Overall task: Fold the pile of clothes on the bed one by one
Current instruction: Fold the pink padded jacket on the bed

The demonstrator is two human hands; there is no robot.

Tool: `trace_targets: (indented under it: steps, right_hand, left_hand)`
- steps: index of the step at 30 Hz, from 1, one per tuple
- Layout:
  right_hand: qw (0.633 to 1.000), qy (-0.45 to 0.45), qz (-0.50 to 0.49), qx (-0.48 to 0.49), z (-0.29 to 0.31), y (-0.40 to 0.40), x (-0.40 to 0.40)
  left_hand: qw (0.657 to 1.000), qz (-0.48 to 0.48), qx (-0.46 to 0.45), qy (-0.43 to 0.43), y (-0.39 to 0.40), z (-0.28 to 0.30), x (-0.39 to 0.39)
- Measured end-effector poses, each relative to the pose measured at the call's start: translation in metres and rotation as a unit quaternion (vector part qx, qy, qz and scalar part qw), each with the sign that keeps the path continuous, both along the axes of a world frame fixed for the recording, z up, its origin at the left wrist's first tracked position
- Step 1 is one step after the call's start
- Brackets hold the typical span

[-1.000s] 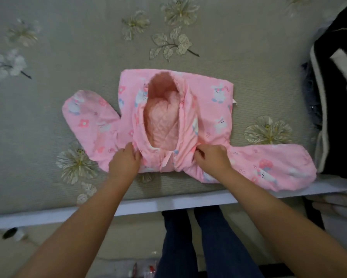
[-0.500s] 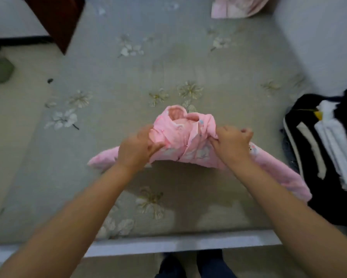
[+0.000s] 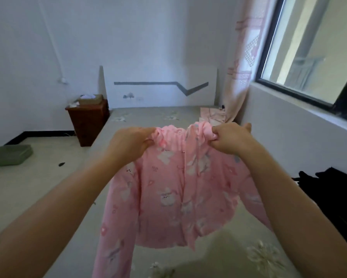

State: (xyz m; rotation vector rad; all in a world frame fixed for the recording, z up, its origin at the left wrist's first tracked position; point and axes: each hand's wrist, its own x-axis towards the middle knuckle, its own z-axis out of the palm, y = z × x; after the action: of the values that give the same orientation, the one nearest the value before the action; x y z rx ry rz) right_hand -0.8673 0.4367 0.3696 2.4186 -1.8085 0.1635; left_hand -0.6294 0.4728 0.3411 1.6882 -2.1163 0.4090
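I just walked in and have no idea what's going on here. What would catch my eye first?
A pink printed jacket hangs in mid-air at the centre, gripped along its top edge by the left hand and the right hand. Below it lies the flowered bed, with dark clothes piled at the right edge.

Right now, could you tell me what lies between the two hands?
In the head view, the pink jacket's gathered top edge spans from left hand to right hand.
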Motion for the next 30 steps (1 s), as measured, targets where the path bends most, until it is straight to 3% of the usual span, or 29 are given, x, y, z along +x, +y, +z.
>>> trace_targets:
  steps: [6, 9, 12, 14, 17, 19, 24, 30]
  right_hand:
    - [0.994, 0.03, -0.005, 0.104, 0.009, -0.013, 0.045]
    - [0.985, 0.049, -0.003, 0.165, -0.012, -0.049, 0.069]
    - [0.977, 0.047, -0.015, 0.205, -0.055, -0.104, 0.1]
    - [0.985, 0.035, -0.01, 0.169, -0.097, -0.142, 0.121]
    - [0.998, 0.007, 0.007, 0.058, -0.18, -0.197, 0.145]
    - [0.998, 0.0, 0.01, 0.062, -0.243, -0.217, 0.152]
    - [0.974, 0.113, 0.068, 0.182, -0.39, -0.202, 0.132]
    - [0.907, 0.199, 0.146, 0.34, -0.492, -0.173, 0.105]
  left_hand:
    - [0.986, 0.039, 0.16, 0.008, -0.021, 0.015, 0.043]
    - [0.964, 0.037, 0.26, -0.026, -0.056, 0.004, 0.062]
    - [0.942, 0.044, 0.332, -0.003, -0.105, -0.03, 0.08]
    - [0.939, 0.076, 0.335, 0.016, -0.141, -0.066, 0.095]
    - [0.954, 0.181, 0.239, 0.008, -0.187, -0.142, 0.119]
    - [0.946, 0.234, 0.225, -0.023, -0.198, -0.201, 0.128]
    - [0.886, 0.215, 0.396, -0.109, -0.162, -0.352, 0.117]
    - [0.8, 0.189, 0.566, -0.055, -0.13, -0.458, 0.103]
